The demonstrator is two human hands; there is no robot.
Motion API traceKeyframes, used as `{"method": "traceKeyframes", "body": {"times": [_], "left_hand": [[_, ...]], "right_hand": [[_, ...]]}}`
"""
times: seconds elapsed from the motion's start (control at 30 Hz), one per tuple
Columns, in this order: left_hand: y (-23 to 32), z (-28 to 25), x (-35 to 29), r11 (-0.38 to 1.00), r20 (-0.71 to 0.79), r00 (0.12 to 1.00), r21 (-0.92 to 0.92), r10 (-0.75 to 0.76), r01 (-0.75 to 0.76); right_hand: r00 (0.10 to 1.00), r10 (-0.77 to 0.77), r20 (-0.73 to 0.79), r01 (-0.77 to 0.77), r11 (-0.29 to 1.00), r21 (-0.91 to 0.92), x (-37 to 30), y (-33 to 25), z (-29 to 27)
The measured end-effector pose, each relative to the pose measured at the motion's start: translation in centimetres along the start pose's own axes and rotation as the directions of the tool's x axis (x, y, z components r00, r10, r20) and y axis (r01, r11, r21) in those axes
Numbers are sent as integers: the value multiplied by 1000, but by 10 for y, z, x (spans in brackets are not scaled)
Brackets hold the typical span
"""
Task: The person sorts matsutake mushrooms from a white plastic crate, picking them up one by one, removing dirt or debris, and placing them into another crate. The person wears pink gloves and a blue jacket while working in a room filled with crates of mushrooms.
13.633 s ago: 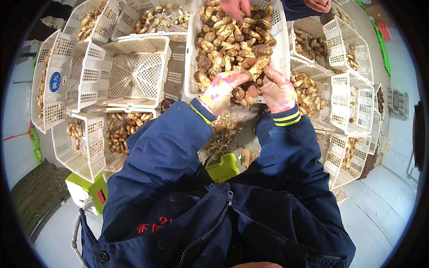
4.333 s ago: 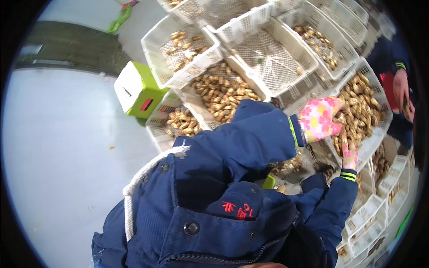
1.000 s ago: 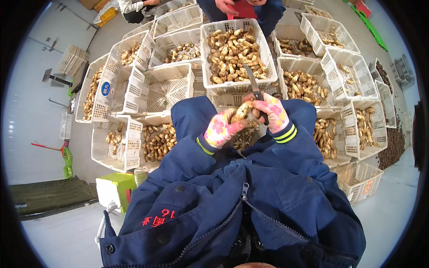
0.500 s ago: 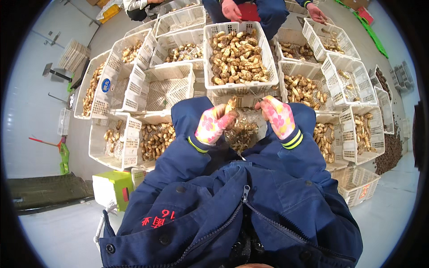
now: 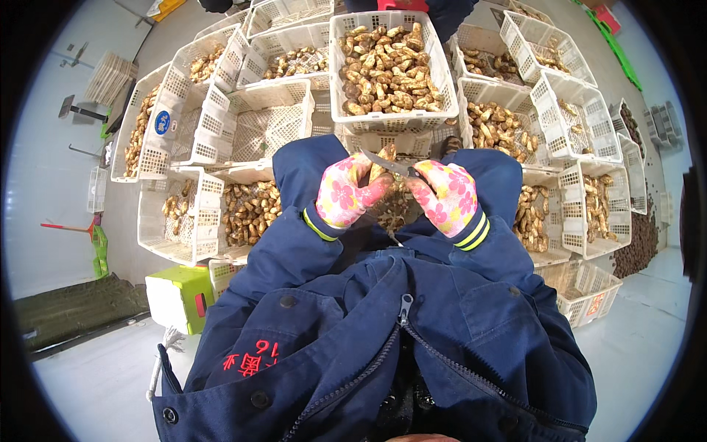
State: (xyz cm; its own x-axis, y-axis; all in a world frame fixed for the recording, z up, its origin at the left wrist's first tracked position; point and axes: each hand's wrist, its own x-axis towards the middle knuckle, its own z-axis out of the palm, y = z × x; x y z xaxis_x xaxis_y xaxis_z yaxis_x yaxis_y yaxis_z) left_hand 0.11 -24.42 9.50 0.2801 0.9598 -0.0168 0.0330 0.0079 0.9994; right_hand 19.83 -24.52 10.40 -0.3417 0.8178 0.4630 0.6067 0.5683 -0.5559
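My left hand (image 5: 343, 191), in a pink and yellow flowered glove, is closed round a brownish mushroom (image 5: 389, 152) above my knees. A knife (image 5: 386, 163) with a dark handle is gripped in my right hand (image 5: 446, 197), gloved alike. Its blade points left and lies across the mushroom, between the two hands. Just beyond the hands stands a white plastic crate (image 5: 398, 118) heaped with mushrooms (image 5: 387, 70). Below the hands, between my legs, loose trimmings (image 5: 393, 210) are partly hidden.
An almost bare white crate (image 5: 274, 125) stands left of the heaped one. Further crates with mushrooms (image 5: 497, 132) surround me on both sides. A white and green box (image 5: 179, 298) is at my left. Brown lumps (image 5: 639, 247) lie on the floor at right.
The knife blade has come round against the mushroom, and my right hand has moved left and slightly down. The view has tilted, so the co-worker's hands no longer show at the top.
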Motion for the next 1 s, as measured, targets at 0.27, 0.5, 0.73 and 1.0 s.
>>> {"method": "traceKeyframes", "body": {"times": [0.27,0.5,0.73,1.0], "left_hand": [[-20,-2,1,997,41,996,-15,77,-76],[-41,-6,-10,993,23,994,58,104,-105],[-14,-23,-4,948,28,999,-316,-24,32],[-41,-7,-7,483,279,945,-812,-169,326]], "right_hand": [[999,-44,22,44,999,18,-11,14,9],[807,408,427,-315,909,-272,-33,55,33],[825,508,247,-544,833,102,-28,76,22],[964,-256,73,252,966,62,4,4,-2]]}}
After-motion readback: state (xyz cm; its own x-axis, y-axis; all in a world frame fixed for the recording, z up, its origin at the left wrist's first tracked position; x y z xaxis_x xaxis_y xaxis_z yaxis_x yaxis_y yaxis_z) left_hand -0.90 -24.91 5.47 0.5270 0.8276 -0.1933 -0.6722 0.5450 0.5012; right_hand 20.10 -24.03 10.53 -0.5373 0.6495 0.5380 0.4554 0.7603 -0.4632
